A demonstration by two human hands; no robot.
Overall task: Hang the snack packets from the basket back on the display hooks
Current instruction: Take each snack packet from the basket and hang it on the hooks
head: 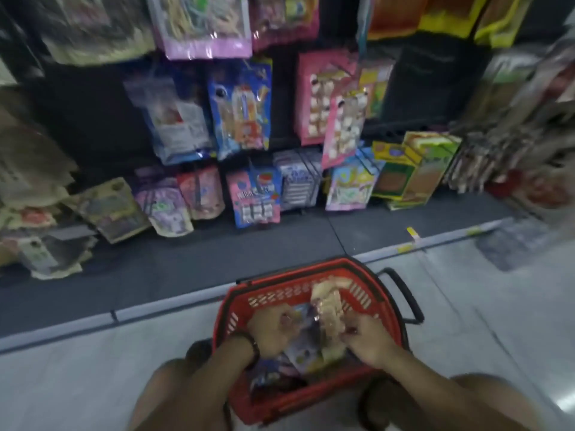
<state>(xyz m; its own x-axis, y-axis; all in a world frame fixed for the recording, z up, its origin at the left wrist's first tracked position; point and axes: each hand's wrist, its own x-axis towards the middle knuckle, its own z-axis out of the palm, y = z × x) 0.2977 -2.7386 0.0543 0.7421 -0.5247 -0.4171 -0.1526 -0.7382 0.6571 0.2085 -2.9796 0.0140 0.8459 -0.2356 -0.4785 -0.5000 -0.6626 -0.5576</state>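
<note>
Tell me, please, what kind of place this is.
Most likely a shop aisle with snacks. Colourful hanging packets fill a dark display wall, a red shopping basket with packets stands on the pale tiled floor, and both hands reach into it.

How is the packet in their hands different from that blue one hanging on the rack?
The beige packet is gripped over the red basket by both hands, left hand and right hand; the blue packet hangs untouched on the display. The beige one looks plain, the blue one brightly printed. Both are flat pouches.
</note>
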